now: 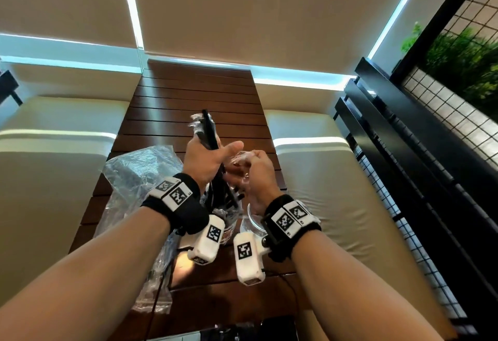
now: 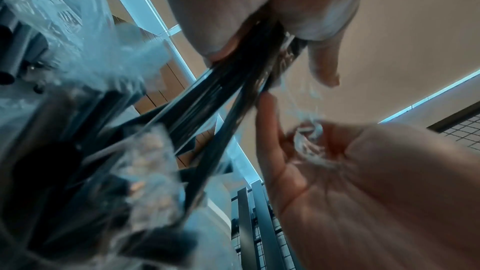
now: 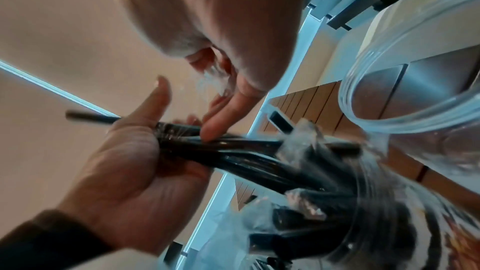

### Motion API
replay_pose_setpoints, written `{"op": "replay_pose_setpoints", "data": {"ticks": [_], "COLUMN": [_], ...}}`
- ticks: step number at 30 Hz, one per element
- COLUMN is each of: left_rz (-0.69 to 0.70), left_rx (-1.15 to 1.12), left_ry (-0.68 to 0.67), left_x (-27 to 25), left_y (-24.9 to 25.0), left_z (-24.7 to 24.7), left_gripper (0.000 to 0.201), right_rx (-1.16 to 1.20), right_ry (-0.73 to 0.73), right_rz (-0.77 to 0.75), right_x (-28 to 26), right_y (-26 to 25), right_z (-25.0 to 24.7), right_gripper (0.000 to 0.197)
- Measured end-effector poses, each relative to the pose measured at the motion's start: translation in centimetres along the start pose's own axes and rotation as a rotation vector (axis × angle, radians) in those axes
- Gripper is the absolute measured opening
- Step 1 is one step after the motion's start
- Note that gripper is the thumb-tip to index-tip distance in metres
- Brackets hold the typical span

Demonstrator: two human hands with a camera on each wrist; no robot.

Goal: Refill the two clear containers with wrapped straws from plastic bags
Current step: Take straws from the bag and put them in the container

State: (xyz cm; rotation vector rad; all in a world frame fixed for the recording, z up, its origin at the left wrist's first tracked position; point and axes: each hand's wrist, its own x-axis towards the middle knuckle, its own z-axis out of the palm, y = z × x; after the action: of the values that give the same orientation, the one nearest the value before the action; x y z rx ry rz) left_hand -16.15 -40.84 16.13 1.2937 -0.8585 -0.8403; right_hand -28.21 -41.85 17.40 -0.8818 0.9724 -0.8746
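Overhead, left hand (image 1: 207, 161) grips black straws (image 1: 208, 131).

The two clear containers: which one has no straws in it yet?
The container nearer the right hand shows none. The other container, below the left hand, already holds black straws.

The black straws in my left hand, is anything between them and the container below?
Nothing solid: the left hand holds the black straws right above the container, where straws already stand.
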Motion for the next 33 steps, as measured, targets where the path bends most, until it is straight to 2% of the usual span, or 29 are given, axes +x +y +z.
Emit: {"op": "replay_pose_setpoints", "data": {"ticks": [3,8,11,14,17,20,24,26,28,30,32,33], "left_rz": [0.023,0.004,0.033,0.050,0.065,0.068,0.093,0.090,0.099,0.105,0.120,0.131], "left_rx": [0.050,-0.067,-0.118,-0.102,-0.077,-0.097,-0.105,-0.099,-0.087,-0.064,-0.041,-0.038], "left_ry": [-0.013,0.079,0.135,0.075,-0.011,-0.028,-0.079,-0.102,-0.131,-0.113,-0.100,-0.086], "left_x": [-0.2,0.2,0.7,1.1,0.7,0.2,0.0,-0.3,-0.4,-0.2,0.2,0.4], "left_y": [-0.5,0.2,1.1,1.2,0.8,0.7,1.0,1.4,1.8,2.4,2.8,2.9], "left_z": [0.4,0.0,-0.3,-0.7,-0.6,-0.5,-1.0,-1.0,-1.3,-1.6,-1.8,-1.9], "left_gripper": [0.037,0.043,0.046,0.049,0.046,0.044,0.044,0.046,0.051,0.041,0.035,0.036], "right_rx": [0.030,0.323,0.399,0.468,0.554,0.580,0.651,0.428,-0.077,-0.642,-0.992,-1.077], "right_ry": [-0.065,0.021,0.073,0.092,0.041,0.004,0.046,0.041,-0.020,-0.156,-0.230,-0.203], "right_rz": [0.064,0.085,0.052,0.012,0.039,0.046,-0.037,-0.136,-0.315,-0.450,-0.567,-0.638], "right_x": [0.0,0.6,0.8,0.8,0.8,0.7,1.0,1.1,0.7,0.3,0.2,0.2], "right_y": [0.4,0.1,-1.0,-2.7,-3.5,-3.7,-4.6,-4.9,-4.7,-3.8,-2.5,-1.9], "right_z": [0.5,-0.4,-0.7,-0.7,-0.1,0.6,0.2,0.2,0.3,0.2,0.0,-0.2], "right_gripper": [0.014,0.014,0.014,0.019,0.014,0.020,0.019,0.013,0.008,0.026,0.028,0.023]}}
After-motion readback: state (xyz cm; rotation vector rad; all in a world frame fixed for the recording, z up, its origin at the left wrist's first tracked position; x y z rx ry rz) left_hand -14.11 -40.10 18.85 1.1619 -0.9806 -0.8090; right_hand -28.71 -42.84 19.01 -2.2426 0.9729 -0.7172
